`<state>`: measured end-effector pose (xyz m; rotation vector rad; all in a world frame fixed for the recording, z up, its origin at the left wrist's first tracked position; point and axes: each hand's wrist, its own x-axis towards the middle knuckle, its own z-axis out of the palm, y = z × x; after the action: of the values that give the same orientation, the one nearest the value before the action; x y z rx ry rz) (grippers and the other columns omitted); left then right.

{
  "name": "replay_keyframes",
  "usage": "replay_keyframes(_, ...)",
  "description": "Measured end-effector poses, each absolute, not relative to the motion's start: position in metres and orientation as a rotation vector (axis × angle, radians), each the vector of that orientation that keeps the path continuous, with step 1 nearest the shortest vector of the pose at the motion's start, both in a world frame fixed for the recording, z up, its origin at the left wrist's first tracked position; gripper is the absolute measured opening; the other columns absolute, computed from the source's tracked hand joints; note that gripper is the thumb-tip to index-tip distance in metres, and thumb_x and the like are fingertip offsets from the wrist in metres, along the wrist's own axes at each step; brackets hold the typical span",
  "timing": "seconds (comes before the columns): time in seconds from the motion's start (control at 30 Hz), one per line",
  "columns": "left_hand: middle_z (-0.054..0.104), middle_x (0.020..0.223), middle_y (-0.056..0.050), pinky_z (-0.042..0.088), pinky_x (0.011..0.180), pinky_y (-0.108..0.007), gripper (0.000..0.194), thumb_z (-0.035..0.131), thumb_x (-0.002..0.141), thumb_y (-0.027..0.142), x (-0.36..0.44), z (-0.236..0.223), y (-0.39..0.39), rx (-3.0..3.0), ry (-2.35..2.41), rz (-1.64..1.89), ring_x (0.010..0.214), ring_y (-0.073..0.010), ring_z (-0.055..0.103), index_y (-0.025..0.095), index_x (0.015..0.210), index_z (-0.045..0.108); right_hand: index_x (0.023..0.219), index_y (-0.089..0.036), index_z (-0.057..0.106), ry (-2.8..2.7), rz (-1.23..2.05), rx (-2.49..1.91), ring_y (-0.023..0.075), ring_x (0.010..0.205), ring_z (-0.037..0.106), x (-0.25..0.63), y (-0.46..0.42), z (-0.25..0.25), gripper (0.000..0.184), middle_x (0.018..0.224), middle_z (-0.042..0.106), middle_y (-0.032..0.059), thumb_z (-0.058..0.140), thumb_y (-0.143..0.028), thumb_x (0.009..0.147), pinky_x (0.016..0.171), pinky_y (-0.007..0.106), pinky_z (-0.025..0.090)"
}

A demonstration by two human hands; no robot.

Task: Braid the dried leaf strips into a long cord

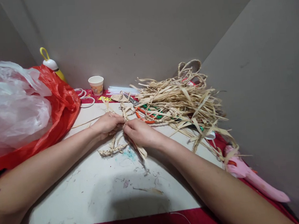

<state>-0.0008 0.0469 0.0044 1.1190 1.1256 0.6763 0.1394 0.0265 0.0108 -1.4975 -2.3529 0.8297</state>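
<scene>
Over the middle of the white board [93, 192], my left hand [108, 125] and my right hand [140, 131] meet at the fingertips. Both are closed in a pinch on a braided straw cord [113, 150]. One part of the braid rises above the fingers, and another curls below them onto the board. Loose flat ends of straw hang under my right hand. The exact spot where the fingers grip is partly hidden by the hands themselves.
To the right lies a big heap of dry straw [179, 96], partly over orange-handled scissors [142, 116]. A paper cup [96, 85] and white rings [87, 102] stand behind. Plastic bags [60, 101] fill the left; a pink object [255, 178] lies at right.
</scene>
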Motion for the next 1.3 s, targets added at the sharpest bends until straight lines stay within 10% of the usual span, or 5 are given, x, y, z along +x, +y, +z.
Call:
replay_keyframes(0.33,0.029,0.039,0.008,0.009,0.036,-0.020,0.029,0.058,0.072,0.013,0.000,0.004,0.047,1.041,1.106,0.674,0.033,-0.0022,0.020,0.015,0.047,0.043,0.079,-0.012,0.065,-2.598,0.320,-1.558,0.0218,0.070,0.062,0.133,0.007,0.017,0.031,0.081,0.069,0.0146,0.035,-0.021,0.084,0.060,0.029,0.038)
replay_keyframes(0.57,0.030,0.040,0.008,0.010,0.034,-0.016,0.020,0.057,0.070,0.008,-0.007,0.006,0.051,0.907,0.994,0.681,0.033,-0.0012,0.019,0.013,0.053,0.049,0.071,-0.014,0.060,-2.253,1.534,-0.984,0.0074,0.041,0.050,0.168,0.013,0.055,0.027,0.047,0.053,-0.0034,0.050,-0.034,0.086,0.043,0.018,0.037)
replay_keyframes(0.9,0.035,0.047,0.006,0.010,0.032,-0.011,0.019,0.056,0.075,0.007,-0.008,0.005,0.052,0.862,0.983,0.633,0.035,0.0009,0.018,0.011,0.058,0.049,0.061,-0.014,0.056,-1.227,1.119,-1.179,0.0045,0.032,0.039,0.202,0.057,0.055,0.023,0.041,0.043,-0.0054,0.052,-0.020,0.082,0.033,0.016,0.028)
replay_keyframes(1.3,0.027,0.045,0.008,0.012,0.031,-0.010,0.019,0.057,0.073,0.009,-0.011,0.000,0.056,0.806,0.935,0.614,0.035,0.0003,0.015,0.012,0.055,0.049,0.067,-0.014,0.061,-1.764,0.540,-1.768,0.0085,0.040,0.044,0.254,0.081,0.043,0.010,0.045,0.053,-0.0014,0.055,-0.022,0.070,0.042,0.021,0.031)
